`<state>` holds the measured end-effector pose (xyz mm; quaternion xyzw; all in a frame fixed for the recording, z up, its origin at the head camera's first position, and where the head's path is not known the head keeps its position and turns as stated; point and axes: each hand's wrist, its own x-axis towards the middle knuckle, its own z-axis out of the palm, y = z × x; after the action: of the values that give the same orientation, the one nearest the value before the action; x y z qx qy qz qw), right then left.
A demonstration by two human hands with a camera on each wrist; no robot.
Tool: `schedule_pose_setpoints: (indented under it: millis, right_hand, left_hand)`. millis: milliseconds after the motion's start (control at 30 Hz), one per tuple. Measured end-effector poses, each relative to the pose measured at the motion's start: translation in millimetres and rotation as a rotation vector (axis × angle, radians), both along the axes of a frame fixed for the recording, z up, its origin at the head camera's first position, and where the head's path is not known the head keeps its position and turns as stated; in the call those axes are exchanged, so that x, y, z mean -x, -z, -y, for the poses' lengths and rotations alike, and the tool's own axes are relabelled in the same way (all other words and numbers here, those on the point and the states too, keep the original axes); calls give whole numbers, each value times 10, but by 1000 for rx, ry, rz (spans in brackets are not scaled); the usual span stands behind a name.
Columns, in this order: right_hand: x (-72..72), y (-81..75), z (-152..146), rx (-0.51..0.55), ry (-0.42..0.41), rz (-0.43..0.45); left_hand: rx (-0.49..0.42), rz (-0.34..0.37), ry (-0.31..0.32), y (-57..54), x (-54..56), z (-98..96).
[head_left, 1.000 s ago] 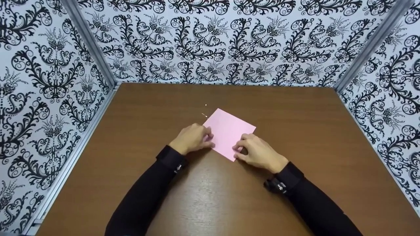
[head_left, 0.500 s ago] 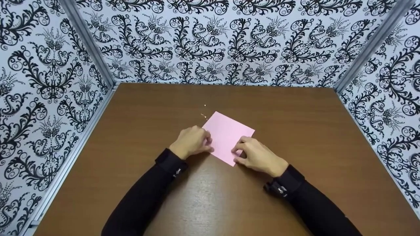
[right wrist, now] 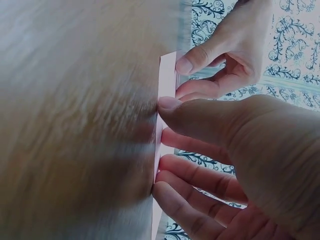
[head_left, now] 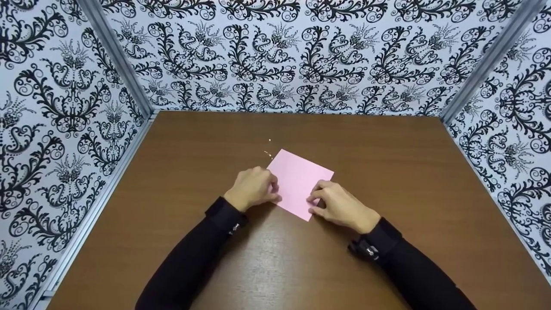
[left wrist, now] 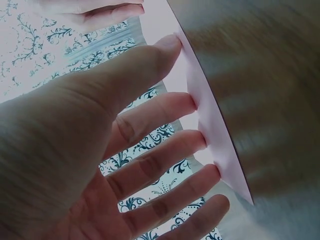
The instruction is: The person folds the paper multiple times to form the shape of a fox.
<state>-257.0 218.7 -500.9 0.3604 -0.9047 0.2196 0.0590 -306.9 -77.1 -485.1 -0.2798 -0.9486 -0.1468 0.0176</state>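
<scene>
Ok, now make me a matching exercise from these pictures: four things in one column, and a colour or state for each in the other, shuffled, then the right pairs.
Column one:
1. Paper sheet
2. Tabletop
3. Left sleeve
4. Back wall

Column two:
A. Plain black
B. White with dark scrollwork
C. Pink, touched by the left hand and the right hand
D. Brown

Right pairs: 1-C, 2-D, 3-A, 4-B.

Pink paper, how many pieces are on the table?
1. The pink paper square lies on the brown table, between the left hand and the right hand, both touching it. Any sheet underneath would be hidden.
</scene>
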Motion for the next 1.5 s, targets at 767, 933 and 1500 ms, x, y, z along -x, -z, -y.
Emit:
schedule_pose_setpoints:
  millis: [767, 933, 1500]
  right_hand:
    - [-12, 23, -19, 32, -49, 4]
    - [-9, 21, -22, 34, -50, -1]
    - [-31, 0, -7, 39, -63, -7]
  left_hand:
    - [-80, -27, -35, 33, 494, -50]
    - [-88, -15, -41, 28, 646, -99]
    - [-21, -34, -73, -19, 939, -252]
